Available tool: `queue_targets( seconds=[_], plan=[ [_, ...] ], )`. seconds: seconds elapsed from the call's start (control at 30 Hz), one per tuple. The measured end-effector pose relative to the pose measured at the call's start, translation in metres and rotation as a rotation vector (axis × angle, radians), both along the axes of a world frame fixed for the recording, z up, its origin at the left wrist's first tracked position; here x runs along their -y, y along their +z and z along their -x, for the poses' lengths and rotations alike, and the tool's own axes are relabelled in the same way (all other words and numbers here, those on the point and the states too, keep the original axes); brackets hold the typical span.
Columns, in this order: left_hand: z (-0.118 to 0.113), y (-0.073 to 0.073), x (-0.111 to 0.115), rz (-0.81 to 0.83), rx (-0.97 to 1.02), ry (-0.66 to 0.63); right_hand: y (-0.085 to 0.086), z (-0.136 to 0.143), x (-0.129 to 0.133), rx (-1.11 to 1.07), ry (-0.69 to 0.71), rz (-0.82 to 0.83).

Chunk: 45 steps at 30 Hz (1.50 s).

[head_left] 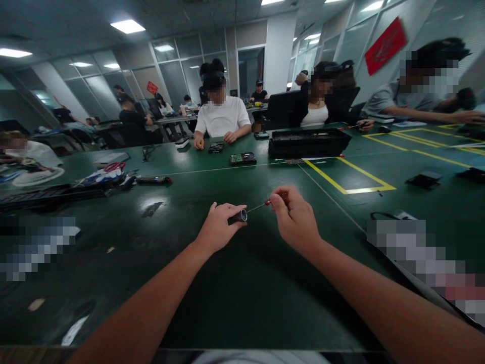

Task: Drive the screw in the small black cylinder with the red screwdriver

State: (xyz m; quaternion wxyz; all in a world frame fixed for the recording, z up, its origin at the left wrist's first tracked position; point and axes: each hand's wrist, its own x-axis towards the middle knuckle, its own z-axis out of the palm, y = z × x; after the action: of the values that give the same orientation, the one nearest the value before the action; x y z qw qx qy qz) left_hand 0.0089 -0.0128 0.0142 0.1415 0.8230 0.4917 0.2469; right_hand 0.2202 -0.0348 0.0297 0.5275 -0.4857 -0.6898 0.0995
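Note:
My left hand (215, 227) is closed around a short dark cylinder with a bright metal ring at its open end, perhaps a small flashlight (242, 216). Between the fingertips of my right hand (297, 220) is a thin screwdriver (256, 207) with a red part at its handle. Its shaft points left, and the tip is at the rim of the cylinder; whether it touches cannot be made out. Both hands are held above the green table (242, 283). The far end of the handle is hidden by my right fingers.
Beyond my hands lie a green circuit board device (243, 158) and a long black case (308, 143). A dark pen-like tool (153, 180) and a heap of cables (108, 175) are at the left. Yellow tape (326, 177) marks the right side. A person (223, 114) sits opposite.

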Motion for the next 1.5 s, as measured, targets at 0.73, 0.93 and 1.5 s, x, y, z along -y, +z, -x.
queue_targets(
  seconds=[0.73, 0.93, 1.5],
  plan=[
    [0.002, -0.006, -0.004, -0.045, 0.003, -0.039, 0.001, -0.001, -0.001, 0.030, 0.008, 0.075],
    [0.002, -0.006, -0.006, -0.027, 0.002, -0.015, 0.002, -0.002, -0.002, 0.079, -0.041, 0.055],
    [0.002, -0.011, -0.015, 0.325, 0.640, 0.096, 0.000, -0.001, -0.002, -0.008, -0.025, 0.121]
  ],
)
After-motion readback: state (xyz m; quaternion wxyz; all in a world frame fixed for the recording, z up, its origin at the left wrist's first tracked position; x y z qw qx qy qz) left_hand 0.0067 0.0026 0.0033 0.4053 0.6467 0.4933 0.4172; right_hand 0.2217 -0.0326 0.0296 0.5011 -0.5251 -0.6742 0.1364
